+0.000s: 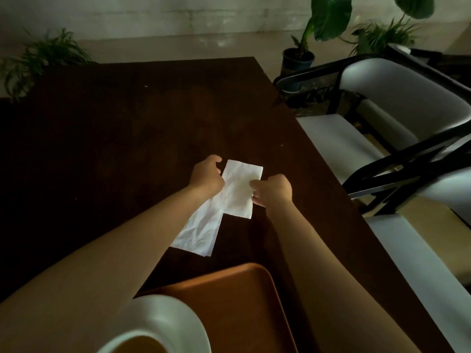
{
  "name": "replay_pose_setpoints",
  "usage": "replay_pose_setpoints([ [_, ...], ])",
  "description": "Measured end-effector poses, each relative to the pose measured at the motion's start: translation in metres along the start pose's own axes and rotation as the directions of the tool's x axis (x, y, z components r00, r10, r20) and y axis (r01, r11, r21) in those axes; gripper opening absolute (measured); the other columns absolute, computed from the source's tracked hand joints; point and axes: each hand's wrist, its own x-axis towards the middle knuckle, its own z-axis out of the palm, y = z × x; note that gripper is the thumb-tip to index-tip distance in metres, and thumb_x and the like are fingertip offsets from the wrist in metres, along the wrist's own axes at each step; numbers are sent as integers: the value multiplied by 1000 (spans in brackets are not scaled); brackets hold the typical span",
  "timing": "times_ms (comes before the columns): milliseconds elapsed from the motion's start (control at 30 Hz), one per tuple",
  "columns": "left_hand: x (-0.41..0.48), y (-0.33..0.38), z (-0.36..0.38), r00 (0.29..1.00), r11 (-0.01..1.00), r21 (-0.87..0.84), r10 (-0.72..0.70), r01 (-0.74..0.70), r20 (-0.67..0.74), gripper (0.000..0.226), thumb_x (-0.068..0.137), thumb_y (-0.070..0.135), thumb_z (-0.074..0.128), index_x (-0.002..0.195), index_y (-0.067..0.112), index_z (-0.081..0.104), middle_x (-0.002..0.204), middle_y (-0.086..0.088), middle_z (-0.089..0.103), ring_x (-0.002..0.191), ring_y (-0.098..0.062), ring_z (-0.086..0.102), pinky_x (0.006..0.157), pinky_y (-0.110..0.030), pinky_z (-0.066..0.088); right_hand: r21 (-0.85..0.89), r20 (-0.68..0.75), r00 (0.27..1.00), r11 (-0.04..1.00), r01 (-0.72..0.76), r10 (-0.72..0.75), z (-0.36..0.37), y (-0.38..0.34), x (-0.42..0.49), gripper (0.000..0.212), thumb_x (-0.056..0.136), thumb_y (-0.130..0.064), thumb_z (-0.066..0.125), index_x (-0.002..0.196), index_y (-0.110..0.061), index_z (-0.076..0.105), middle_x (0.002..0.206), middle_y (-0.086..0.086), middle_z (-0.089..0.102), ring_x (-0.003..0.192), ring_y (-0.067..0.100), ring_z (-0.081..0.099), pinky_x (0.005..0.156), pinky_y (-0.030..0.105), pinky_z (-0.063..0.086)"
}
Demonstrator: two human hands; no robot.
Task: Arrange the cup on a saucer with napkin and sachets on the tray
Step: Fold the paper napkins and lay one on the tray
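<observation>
Dark table, chairs right, both hands pinching napkin, tray nearer

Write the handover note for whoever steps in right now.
Left hand and right hand both pinch the white napkin, mid-fold on the dark table. A second napkin layer trails toward the tray.
Orange tray sits near, its visible part bare. Cup with brown drink stands at the bottom edge; saucer and sachets not in view.
Done: nothing on the tray yet.
Left: finish napkin, place everything.
</observation>
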Motion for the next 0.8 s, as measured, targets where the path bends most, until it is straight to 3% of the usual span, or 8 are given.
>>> replay_pose_setpoints([
  [167,3,0,3,1000,999,30,12,-13,26,63,80,-10,51,137,15,36,127,-14,55,116,-28,54,92,-34,48,19,-30,995,995,-96,97,14,-11,2,21,81,-7,60,101,-3,55,74,7,53,64,21,55,55,30,49],
  [333,-2,-3,-8,998,995,-72,65,-65,-7,54,83,-2,53,133,15,41,126,-11,57,111,-24,56,82,-27,47,-6,-127,975,983,184,-183,3,-7,-7,7,82,-12,57,76,-15,59,69,-4,56,57,9,53,49,23,45],
  [400,-8,0,-15,998,975,-213,67,-66,-1,47,86,9,56,131,16,44,126,-8,58,111,-23,57,91,-29,47,31,-132,941,947,319,-312,-5,-13,-17,5,84,-15,57,87,-13,61,75,-7,57,62,6,54,53,22,47],
  [467,-17,8,-23,996,898,-440,63,-27,67,46,88,21,57,131,16,44,124,-6,59,110,-19,58,95,-31,48,74,-89,916,914,398,-392,-16,-23,-30,19,85,-17,59,103,-11,60,85,-4,59,73,9,59,63,25,51],
  [533,-30,20,-34,982,793,-608,74,49,176,45,90,28,54,132,16,43,116,-3,63,101,-12,62,82,-25,54,146,18,904,895,421,-428,-28,-33,-44,15,85,-18,60,100,-13,60,88,-4,62,82,14,63,69,28,54],
  [667,-57,31,-49,934,719,-668,78,189,348,43,89,35,53,128,18,50,123,-5,62,111,-19,60,91,-35,49,231,189,891,901,368,-413,-44,-44,-68,9,85,-19,61,95,-17,60,93,-2,65,86,13,65,64,25,55],
  [733,-75,35,-49,978,767,-628,-1,135,209,44,87,29,57,128,14,49,120,-4,61,107,-19,60,88,-31,50,142,161,903,915,378,-399,-45,-42,-78,22,85,-20,61,106,-12,59,94,-1,63,86,15,64,66,26,55],
  [800,-102,38,-46,993,868,-496,-55,-2,-100,40,88,27,56,126,17,50,108,5,59,93,-8,58,75,-20,46,-22,97,886,889,458,-454,-44,-36,-89,20,86,-21,60,104,-12,59,90,-1,62,84,16,63,67,29,56],
])
